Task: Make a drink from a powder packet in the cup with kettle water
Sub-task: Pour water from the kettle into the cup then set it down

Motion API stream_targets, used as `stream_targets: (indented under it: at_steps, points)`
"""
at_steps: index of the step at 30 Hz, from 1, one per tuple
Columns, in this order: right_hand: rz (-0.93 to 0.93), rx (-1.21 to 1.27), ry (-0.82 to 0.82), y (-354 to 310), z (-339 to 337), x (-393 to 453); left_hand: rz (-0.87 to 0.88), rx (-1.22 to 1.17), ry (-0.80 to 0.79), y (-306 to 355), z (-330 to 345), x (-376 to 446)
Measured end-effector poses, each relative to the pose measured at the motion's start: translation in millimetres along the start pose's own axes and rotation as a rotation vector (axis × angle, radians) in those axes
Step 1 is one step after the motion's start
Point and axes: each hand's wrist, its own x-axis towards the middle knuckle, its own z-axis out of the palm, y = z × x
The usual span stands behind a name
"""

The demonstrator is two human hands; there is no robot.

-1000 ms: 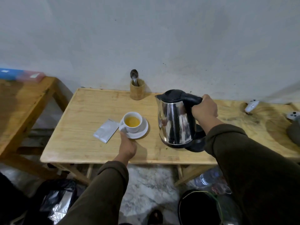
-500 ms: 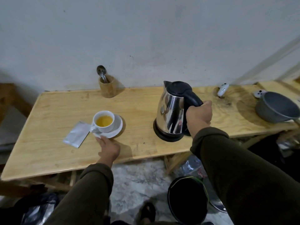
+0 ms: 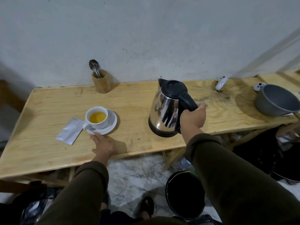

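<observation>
Now your right hand (image 3: 192,116) is gripping the black handle of the steel kettle (image 3: 167,111), which is sitting on its round base. Your left hand (image 3: 103,144) is lying loosely open, fingertips touching the saucer (image 3: 112,123) at its 6 o'clock. The white cup (image 3: 97,117) is holding yellow liquid; the silver packet (image 3: 69,133) is lying at its 8 o'clock on the pale wooden table (image 3: 48,151), facing a grey wall.
</observation>
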Motion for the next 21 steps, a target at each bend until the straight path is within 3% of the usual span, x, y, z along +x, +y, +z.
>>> stream_targets:
  at_steps: [8, 13, 21]
  points:
    - [0.006, 0.038, 0.019, 11.5, 4.0, -2.3, 0.032, 0.028, -0.03, -7.5, -5.4, 3.3]
    - [0.105, 0.112, 0.101, 12.8, 6.7, -8.8, 0.066, 0.067, -0.075, -13.7, -17.6, 9.5]
    - [0.279, 0.079, 0.076, 12.4, 7.2, -49.3, 0.122, 0.11, -0.128, -21.0, -45.9, -0.7]
